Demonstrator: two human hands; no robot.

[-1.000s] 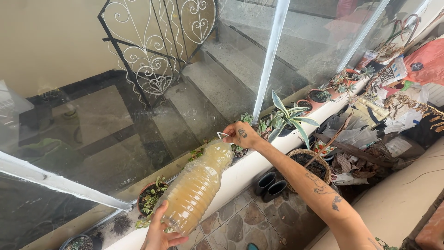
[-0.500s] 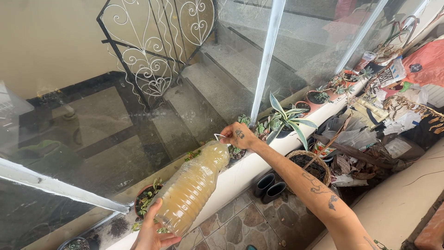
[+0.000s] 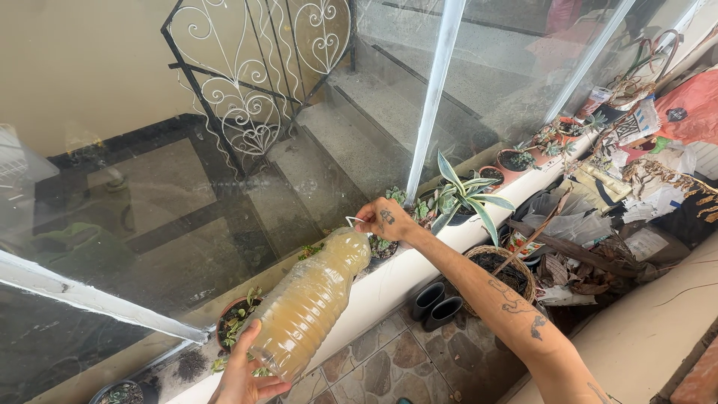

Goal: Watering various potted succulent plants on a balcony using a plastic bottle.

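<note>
Little is changed since earlier: the tilted bottle (image 3: 310,301) is gripped at its neck by the right hand (image 3: 387,220) and cupped underneath by the left hand (image 3: 243,378); pouring over the small pot (image 3: 383,246) seems underway, steadiness needed.

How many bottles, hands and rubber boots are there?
Bottle: 1
Hands: 2, the left hand and the right hand
Rubber boots: 2, one boot and the other boot
Total: 5

The single head-worn view looks steeply down from close above the white ledge (image 3: 419,262) toward the glass (image 3: 224,187).
</note>
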